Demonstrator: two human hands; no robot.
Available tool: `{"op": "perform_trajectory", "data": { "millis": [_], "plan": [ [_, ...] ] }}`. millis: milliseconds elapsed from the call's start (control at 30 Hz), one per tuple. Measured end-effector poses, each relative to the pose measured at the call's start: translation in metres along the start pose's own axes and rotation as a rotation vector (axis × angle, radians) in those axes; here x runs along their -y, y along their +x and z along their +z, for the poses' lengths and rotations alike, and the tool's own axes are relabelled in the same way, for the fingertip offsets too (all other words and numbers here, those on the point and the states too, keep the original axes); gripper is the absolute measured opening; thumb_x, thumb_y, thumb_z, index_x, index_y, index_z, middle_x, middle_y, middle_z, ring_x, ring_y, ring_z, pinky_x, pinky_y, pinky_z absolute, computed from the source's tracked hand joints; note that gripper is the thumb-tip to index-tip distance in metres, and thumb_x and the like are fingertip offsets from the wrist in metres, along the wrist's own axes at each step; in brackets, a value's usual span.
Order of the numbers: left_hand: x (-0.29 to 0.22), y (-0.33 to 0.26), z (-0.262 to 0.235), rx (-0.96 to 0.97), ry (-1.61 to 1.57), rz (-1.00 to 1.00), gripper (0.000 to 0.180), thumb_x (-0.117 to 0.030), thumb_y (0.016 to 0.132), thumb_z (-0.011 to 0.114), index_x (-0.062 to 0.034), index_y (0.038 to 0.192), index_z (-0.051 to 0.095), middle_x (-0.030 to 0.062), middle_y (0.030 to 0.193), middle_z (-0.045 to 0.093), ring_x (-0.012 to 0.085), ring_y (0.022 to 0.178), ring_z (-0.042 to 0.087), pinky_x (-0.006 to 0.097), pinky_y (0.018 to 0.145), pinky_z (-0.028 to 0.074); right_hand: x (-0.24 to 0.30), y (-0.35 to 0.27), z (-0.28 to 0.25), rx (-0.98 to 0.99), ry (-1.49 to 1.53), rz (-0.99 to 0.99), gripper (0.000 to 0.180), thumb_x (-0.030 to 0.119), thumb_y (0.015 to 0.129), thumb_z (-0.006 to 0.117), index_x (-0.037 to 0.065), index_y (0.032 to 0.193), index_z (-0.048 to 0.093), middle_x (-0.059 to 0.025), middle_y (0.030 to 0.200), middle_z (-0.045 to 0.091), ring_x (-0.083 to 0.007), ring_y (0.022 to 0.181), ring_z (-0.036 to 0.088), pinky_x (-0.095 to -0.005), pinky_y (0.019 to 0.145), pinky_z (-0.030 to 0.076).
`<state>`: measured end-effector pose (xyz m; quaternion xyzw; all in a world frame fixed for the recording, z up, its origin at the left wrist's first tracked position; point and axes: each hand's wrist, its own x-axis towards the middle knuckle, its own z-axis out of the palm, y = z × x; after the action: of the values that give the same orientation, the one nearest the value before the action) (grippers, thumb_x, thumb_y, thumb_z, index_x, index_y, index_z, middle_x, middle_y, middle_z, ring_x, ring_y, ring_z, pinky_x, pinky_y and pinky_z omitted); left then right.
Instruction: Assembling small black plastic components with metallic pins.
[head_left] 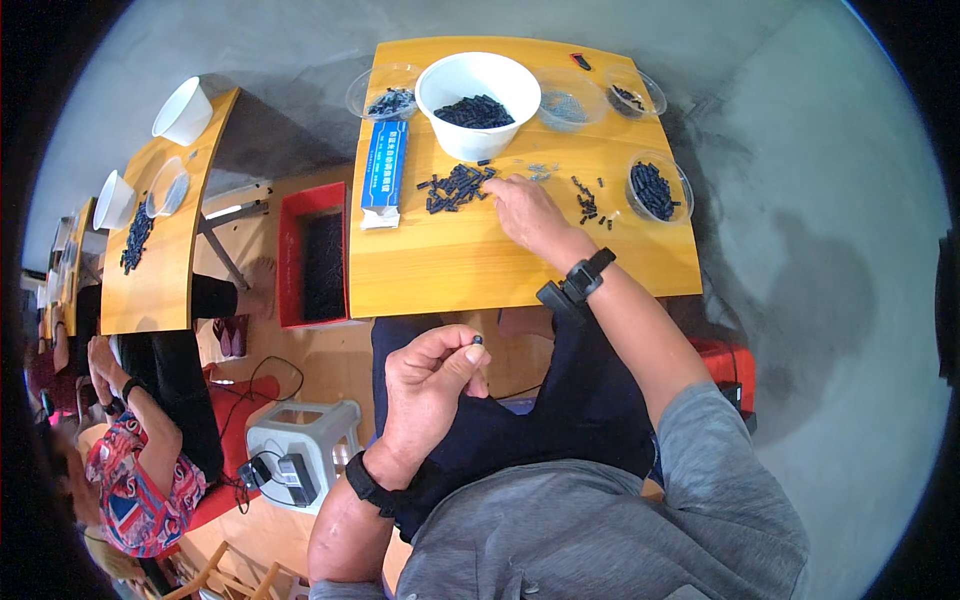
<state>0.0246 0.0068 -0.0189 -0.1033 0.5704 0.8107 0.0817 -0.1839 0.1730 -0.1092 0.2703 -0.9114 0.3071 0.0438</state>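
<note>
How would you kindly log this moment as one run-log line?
left hand: pinches small black part above lap | right hand: fingers on black parts pile | white bowl: holds black parts, on wooden table

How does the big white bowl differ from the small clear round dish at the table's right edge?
The big white plastic bowl is opaque, deep and tall-walled; the small clear round dish is see-through, shallow and much smaller. The bowl stands at the far middle of the yellow wooden table, the dish near its right edge. Both hold small dark pieces.
</note>
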Motion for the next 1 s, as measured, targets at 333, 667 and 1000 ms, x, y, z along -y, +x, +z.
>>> {"op": "perform_trajectory", "data": {
  "millis": [333,667,1000],
  "plan": [
    [-0.003,0.005,-0.008,-0.008,-0.012,0.04,0.009,0.0,0.09,0.059,0.0035,0.097,0.063,0.0041,0.077,0.063,0.0086,0.061,0.057,0.022,0.058,0.049,-0.01,0.013,0.01,0.093,-0.109,0.017,0.017,0.001,0.081,0.051,0.0,0.092,0.064,-0.0234,0.089,0.061,-0.0401,0.086,0.06,-0.0464,0.078,0.049],
    [0.003,0.005,-0.008,-0.05,-0.014,0.04,0.009,-0.001,0.089,0.059,0.0011,0.096,0.063,0.0081,0.082,0.065,0.0115,0.06,0.057,0.023,0.055,0.047,-0.004,0.005,0.004,0.154,-0.216,0.027,0.009,0.001,0.083,0.048,-0.002,0.088,0.055,-0.024,0.091,0.058,-0.0404,0.087,0.06,-0.0477,0.077,0.048],
    [0.006,0.006,-0.009,-0.065,0.029,0.018,0.009,-0.002,0.089,0.06,0.0007,0.096,0.064,0.0073,0.081,0.065,0.0109,0.059,0.057,0.023,0.055,0.046,-0.013,0.006,0.009,0.089,-0.117,-0.025,0.017,0.006,0.086,0.05,0.004,0.096,0.063,-0.0208,0.091,0.059,-0.0376,0.086,0.06,-0.0458,0.075,0.049]
  ]
}}
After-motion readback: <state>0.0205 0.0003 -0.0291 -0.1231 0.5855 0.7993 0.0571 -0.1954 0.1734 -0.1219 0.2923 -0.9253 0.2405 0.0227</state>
